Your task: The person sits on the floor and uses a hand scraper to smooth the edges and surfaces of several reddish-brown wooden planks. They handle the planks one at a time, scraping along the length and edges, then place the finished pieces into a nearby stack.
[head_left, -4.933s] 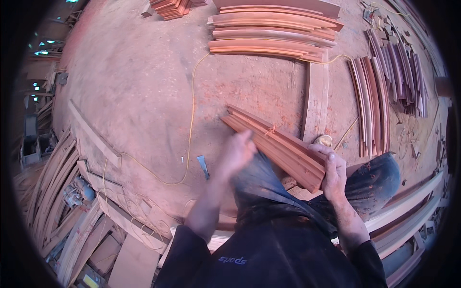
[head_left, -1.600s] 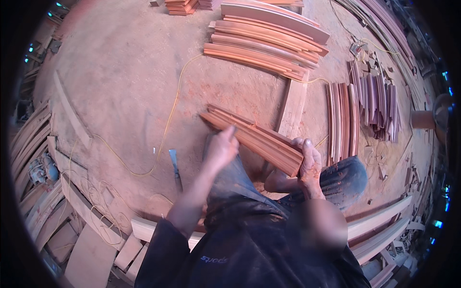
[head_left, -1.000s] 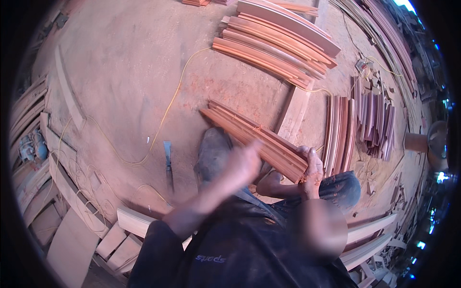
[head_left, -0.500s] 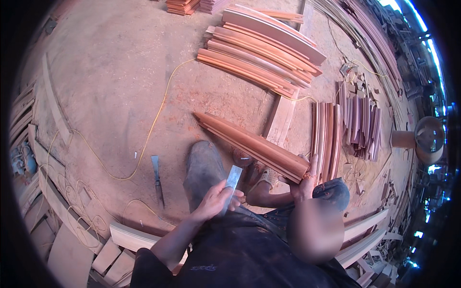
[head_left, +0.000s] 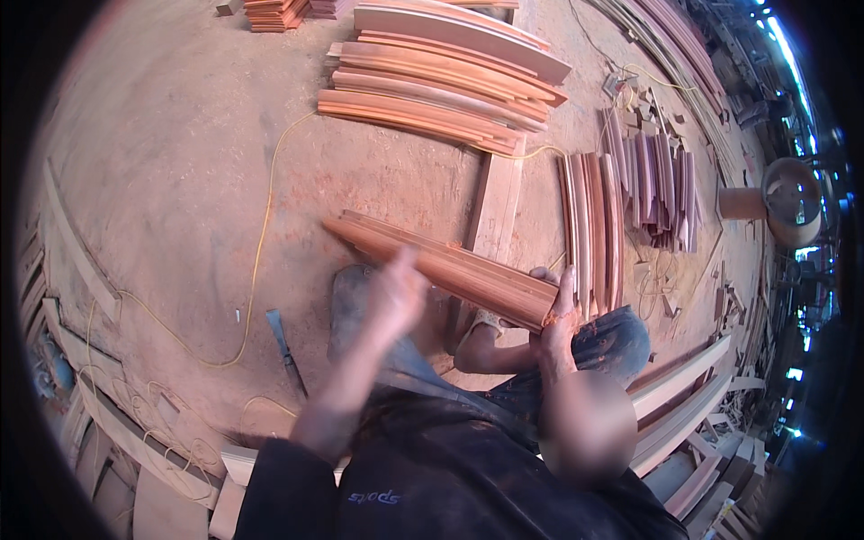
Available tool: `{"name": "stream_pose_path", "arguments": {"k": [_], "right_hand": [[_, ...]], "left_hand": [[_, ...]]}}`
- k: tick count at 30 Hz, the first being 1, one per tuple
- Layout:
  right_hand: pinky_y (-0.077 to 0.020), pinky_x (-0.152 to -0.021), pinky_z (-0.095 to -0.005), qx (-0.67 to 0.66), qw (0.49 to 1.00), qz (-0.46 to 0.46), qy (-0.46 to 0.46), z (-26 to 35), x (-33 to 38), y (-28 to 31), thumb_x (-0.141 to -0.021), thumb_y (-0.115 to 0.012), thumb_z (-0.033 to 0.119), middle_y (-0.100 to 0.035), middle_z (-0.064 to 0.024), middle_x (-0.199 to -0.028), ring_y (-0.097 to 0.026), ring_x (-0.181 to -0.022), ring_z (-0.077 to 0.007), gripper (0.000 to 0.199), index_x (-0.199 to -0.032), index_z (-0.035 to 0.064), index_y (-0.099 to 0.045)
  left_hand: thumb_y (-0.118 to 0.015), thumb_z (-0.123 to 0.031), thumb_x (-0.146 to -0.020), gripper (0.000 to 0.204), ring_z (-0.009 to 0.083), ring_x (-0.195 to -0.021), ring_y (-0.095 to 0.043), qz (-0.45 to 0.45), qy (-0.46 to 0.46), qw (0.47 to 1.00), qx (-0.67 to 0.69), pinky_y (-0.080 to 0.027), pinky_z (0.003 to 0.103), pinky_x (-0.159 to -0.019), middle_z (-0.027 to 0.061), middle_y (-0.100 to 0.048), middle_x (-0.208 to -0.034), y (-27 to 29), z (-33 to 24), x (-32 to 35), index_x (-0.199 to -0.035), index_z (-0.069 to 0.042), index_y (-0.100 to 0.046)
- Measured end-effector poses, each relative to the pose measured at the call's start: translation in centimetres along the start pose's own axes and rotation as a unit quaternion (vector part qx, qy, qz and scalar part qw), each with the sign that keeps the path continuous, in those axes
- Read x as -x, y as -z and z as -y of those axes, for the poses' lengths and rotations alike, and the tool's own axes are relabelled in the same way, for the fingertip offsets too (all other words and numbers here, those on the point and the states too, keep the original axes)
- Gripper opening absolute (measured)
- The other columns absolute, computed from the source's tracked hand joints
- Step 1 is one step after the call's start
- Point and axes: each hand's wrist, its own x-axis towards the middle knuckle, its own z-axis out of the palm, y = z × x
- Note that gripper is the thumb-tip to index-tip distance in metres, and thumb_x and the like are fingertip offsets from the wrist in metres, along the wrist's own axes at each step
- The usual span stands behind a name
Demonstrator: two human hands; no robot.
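A long reddish-brown wooden moulding (head_left: pixel 463 273), grooved along its length, lies slantwise before me, its pointed end to the far left. My right hand (head_left: pixel 560 317) is closed around its near right end. Blurred by motion, my left hand (head_left: pixel 396 292) is a closed fist at the moulding's near edge, towards the pointed end. The flat metal scraper seen in it half a second ago is hidden behind the fist now. On the floor at my left lies a flat-bladed tool (head_left: pixel 284 349) with a dark handle.
Beyond the moulding, stacked reddish mouldings (head_left: pixel 441 85) rest on a timber beam (head_left: pixel 495 202). More strips (head_left: pixel 594 225) lie at the right. A yellow cord (head_left: pixel 261 243) winds across the dusty floor. Pale boards (head_left: pixel 679 396) lie at the lower right.
My left hand has moved up and forward to the moulding, and the scraper has gone out of sight. The moulding has been turned, showing a different grooved side. The whole view has shifted.
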Motion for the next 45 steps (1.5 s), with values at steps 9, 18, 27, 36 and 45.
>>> {"name": "stream_pose_path", "arguments": {"k": [9,18,27,36,45], "right_hand": [[-0.0622,-0.054,-0.0394,-0.051,0.998,-0.026,0.001,1.1,1.1,-2.0,-0.102,-0.046,0.071,-0.068,-0.0188,-0.1,-0.072,-0.075,-0.028,0.071,-0.113,0.0024,-0.061],[-0.0638,-0.06,-0.0457,-0.033,0.999,-0.009,-0.037,1.0,2.0,-1.2,-0.099,-0.047,0.074,-0.067,-0.0206,-0.105,-0.073,-0.086,-0.0305,0.077,-0.117,0.0005,-0.06],[-0.0641,-0.074,-0.0555,-0.066,0.996,0.008,-0.066,0.5,1.9,-0.6,-0.1,-0.045,0.074,-0.066,-0.0199,-0.115,-0.071,-0.101,-0.0329,0.077,-0.126,0.0025,-0.056],[-0.0591,-0.081,-0.0425,-0.068,0.997,0.001,-0.041,1.1,1.8,-1.5,-0.105,-0.047,0.064,-0.068,-0.0125,-0.104,-0.068,-0.096,-0.024,0.064,-0.113,0.0033,-0.063],[-0.0508,-0.084,-0.0333,0.009,0.998,0.012,0.059,0.0,1.3,-1.6,-0.111,-0.042,0.052,-0.069,-0.0106,-0.096,-0.064,-0.088,-0.0171,0.06,-0.102,-0.0004,-0.069]], "left_hand": [[-0.048,-0.015,-0.109,0.025,0.0138,-0.07,-0.071,0.173,-0.114,0.919,0.336,-0.059,0.029,-0.062,0.0093,-0.074,-0.096,-3.2,-5.1,6.4,-0.133,-0.006,-0.049],[-0.056,-0.016,-0.103,0.026,0.0303,-0.076,-0.075,-0.047,-0.171,0.984,-0.008,-0.06,0.042,-0.068,0.0171,-0.073,-0.083,-7.7,-4.6,6.5,-0.126,-0.007,-0.064],[-0.047,-0.011,-0.106,0.051,0.0099,-0.061,-0.063,-0.135,0.132,0.968,0.166,-0.056,0.024,-0.048,0.0093,-0.072,-0.091,0.4,-4.7,1.2,-0.155,-0.007,-0.037],[-0.057,-0.011,-0.102,0.026,0.0212,-0.068,-0.067,0.197,-0.251,0.937,0.144,-0.056,0.035,-0.065,0.01,-0.073,-0.085,-8.6,-7.6,10.5,-0.126,-0.006,-0.063],[-0.045,-0.004,-0.103,0.044,0.0116,-0.061,-0.066,0.039,-0.068,0.994,0.075,-0.055,0.026,-0.052,0.0073,-0.074,-0.094,-2.4,-1.0,4.2,-0.147,-0.006,-0.048]]}}
